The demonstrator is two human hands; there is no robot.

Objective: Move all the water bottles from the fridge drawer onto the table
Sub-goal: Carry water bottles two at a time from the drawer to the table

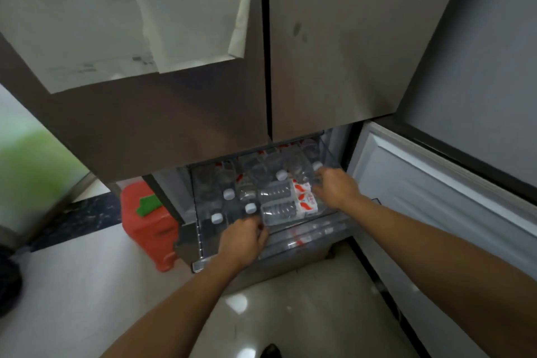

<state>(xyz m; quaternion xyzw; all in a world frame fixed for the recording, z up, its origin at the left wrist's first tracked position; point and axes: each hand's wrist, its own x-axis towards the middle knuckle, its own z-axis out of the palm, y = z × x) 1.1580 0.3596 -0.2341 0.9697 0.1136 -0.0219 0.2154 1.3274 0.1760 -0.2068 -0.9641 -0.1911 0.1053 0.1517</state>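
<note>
The clear fridge drawer (200,229) stands pulled out below the closed upper doors. It holds several clear water bottles with white caps and red-and-white labels, most upright (228,193). Two bottles lie on their sides on top: an upper one (276,190) and a lower one (280,211). My left hand (244,238) is at the drawer's front, its fingers curled round the neck end of the lower lying bottle. My right hand (334,186) reaches in from the right, fingers curled over the label end of the upper lying bottle. The fingertips of both hands are partly hidden.
A second drawer (305,237) beneath shows more bottles. The lower fridge door (436,212) swings open at the right. A red plastic stool (145,221) with a green item stands left of the fridge on the glossy floor. Paper sheets (130,14) hang on the upper door.
</note>
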